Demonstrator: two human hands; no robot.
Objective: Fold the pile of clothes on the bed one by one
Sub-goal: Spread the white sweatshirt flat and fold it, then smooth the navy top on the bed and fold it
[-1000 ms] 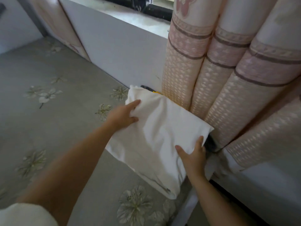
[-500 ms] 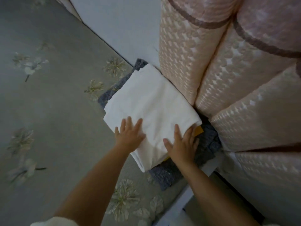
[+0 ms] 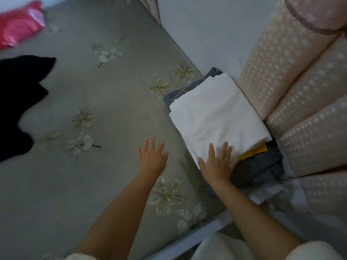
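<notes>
A folded white garment (image 3: 216,113) lies on top of a stack at the bed's right edge, over a yellow piece (image 3: 253,152) and grey folded clothes (image 3: 262,166). My right hand (image 3: 216,164) rests flat on the white garment's near corner, fingers spread. Off the stack, my left hand (image 3: 152,156) hovers open over the bedsheet to the left. A black garment (image 3: 16,106) lies unfolded at the far left of the bed.
The grey-green floral bedsheet (image 3: 93,91) covers the bed. A pink item (image 3: 18,30) sits at the top left corner. Pink patterned curtains (image 3: 300,81) hang against the stack on the right, beside a pale wall (image 3: 197,34).
The white garment was set down on the stack. My left hand has since come off it and moved left over the sheet. The view has swung left, showing the black garment and pink item.
</notes>
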